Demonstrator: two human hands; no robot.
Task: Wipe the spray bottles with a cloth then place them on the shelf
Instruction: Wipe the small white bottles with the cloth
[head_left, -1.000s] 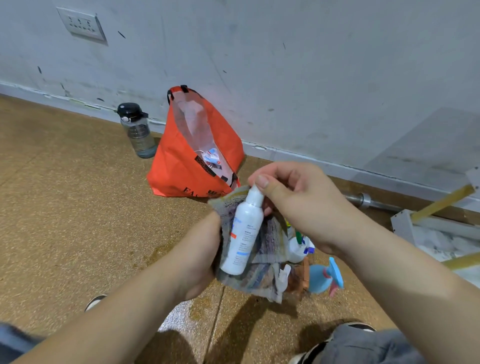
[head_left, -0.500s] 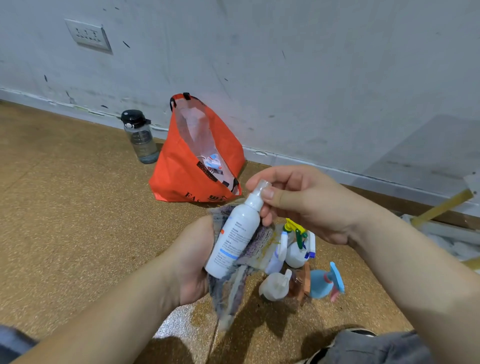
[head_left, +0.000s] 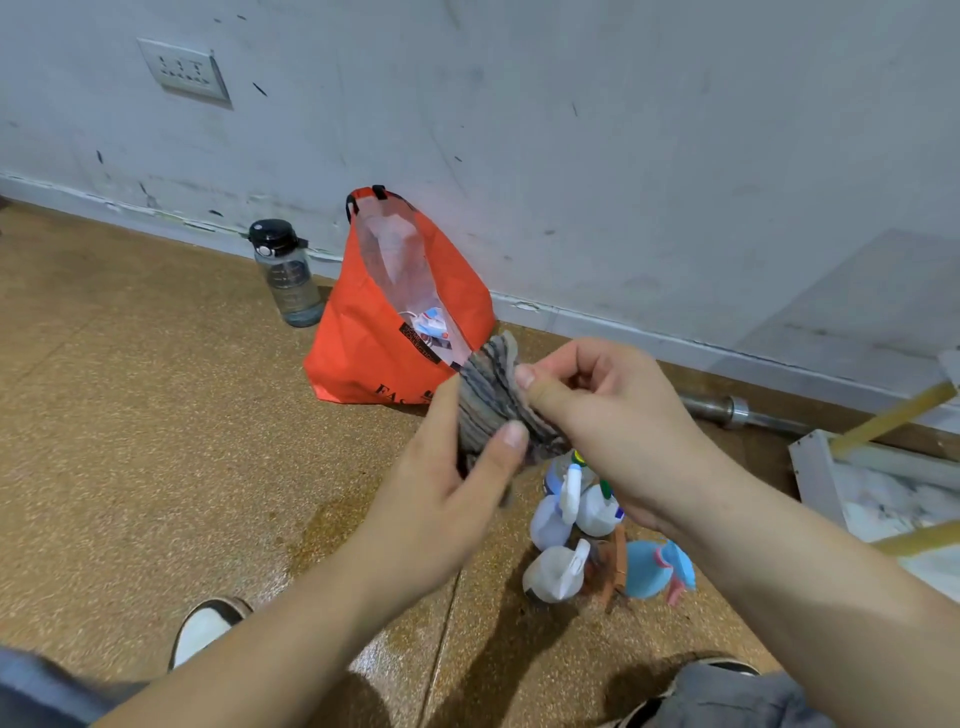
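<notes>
Well, both hands are up front: left grip (head_left: 441, 499) pinches the bunched grey striped cloth (head_left: 491, 400), thumb on top; right grip (head_left: 608, 415) pinches its other side btwn thumb and fingers. Can't tell if a bottle sits inside the bunch. Spray bottles (head_left: 566, 519) cluster on the floor (head_left: 130, 415) below the right wrist, partly hidden by it. White frame (head_left: 815, 467) at right is cut off by the edge.

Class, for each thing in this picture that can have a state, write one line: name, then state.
cloth: bunched, held by both hands.
left hand: grips the cloth.
right hand: pinches the cloth.
spray bottles: grouped on the floor, unheld.
orange bag: open, standing on the floor.
water bottle: upright, lid on.
</notes>
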